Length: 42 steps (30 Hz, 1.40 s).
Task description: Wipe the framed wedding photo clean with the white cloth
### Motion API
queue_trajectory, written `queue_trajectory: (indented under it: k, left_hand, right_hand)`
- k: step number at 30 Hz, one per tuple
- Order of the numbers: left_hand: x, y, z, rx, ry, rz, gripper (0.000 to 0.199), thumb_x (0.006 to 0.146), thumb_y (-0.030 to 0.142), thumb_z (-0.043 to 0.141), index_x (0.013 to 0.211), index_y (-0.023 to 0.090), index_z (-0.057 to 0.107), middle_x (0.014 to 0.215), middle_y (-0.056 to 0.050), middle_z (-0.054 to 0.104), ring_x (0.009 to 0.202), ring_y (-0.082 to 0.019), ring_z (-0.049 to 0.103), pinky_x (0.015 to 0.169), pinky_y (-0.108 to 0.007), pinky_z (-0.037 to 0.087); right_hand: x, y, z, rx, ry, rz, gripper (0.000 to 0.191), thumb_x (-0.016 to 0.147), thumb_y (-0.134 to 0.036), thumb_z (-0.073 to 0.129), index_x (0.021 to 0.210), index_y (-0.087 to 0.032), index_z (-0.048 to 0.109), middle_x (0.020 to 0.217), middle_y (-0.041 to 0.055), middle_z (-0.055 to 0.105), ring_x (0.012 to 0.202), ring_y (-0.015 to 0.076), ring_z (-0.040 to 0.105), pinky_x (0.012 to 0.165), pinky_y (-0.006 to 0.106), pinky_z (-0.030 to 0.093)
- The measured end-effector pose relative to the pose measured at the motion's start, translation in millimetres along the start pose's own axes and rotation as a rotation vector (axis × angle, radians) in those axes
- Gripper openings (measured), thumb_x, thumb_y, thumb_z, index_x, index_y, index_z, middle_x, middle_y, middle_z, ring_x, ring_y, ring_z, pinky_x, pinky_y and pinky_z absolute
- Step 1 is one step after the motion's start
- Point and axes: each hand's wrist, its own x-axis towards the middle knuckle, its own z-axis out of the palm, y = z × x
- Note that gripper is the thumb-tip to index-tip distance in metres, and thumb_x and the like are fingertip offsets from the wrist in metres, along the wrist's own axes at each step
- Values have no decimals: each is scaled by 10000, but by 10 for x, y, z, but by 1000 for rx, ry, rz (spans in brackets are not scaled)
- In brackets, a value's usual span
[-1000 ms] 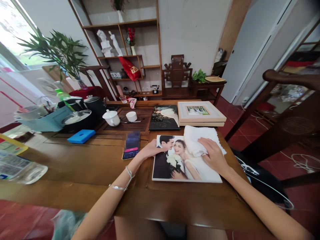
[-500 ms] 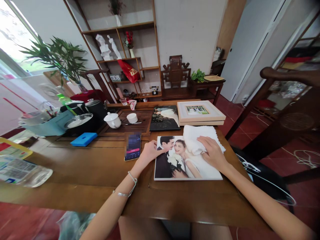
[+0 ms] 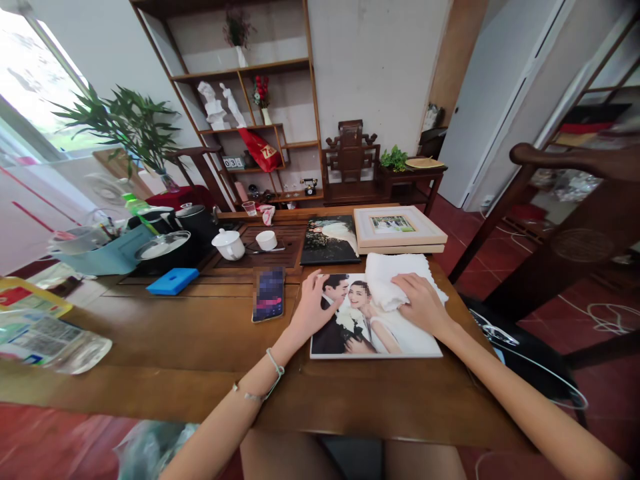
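A wedding photo panel (image 3: pixel 377 343) with white edges lies flat on the wooden table in front of me, showing a couple. My left hand (image 3: pixel 315 307) rests at the panel's left side, thumb apart from the fingers, holding nothing. On the upper right of the panel, a folded white cloth (image 3: pixel 385 283) is under the fingers of my right hand (image 3: pixel 423 303), which presses and grips its lower edge. Part of the cloth hangs past the panel's far edge. Left of my left hand lies a phone (image 3: pixel 269 293) with its screen lit.
Behind the panel are a dark photo panel (image 3: pixel 327 250) and stacked pale frames (image 3: pixel 400 237). Further left stand a lidded white cup (image 3: pixel 229 245), a small white cup (image 3: pixel 267 240), a blue box (image 3: pixel 173 281) and a clear bottle (image 3: pixel 75 347). A wooden chair (image 3: pixel 565 220) is at the right.
My left hand has shifted slightly right and further over the panel, its fingers more upright. My right hand has moved only a little with the cloth. The camera view has tilted slightly.
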Motion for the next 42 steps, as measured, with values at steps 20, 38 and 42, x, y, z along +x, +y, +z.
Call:
queue_trajectory:
  k: [20,38,42]
  left_hand:
    - [-7,-123,96,-31,-270,53,466,956,369,402,1397,220,427,1502,-129,362,1421,-268,279,1147,-506,256]
    - [40,-396,232,-25,-182,90,435,945,227,352,1365,151,436,1489,-149,380,1408,-237,314,1177,-488,242]
    - [44,-422,249,-53,-148,80,428,948,224,349,1356,147,451,1470,-159,404,1392,-239,344,1174,-492,250]
  right_hand:
    - [110,-34,140,-45,-54,-1,564,623,-22,487,1168,-88,614,1354,201,532,1332,342,388,1065,553,336]
    - [146,-165,-27,-230,-298,154,628,712,-3,443,1340,-3,460,1437,240,423,1375,355,315,1091,541,301]
    - [76,-541,-30,-206,-343,-5,631,695,-60,505,1319,26,474,1417,277,430,1366,383,317,1102,539,281]
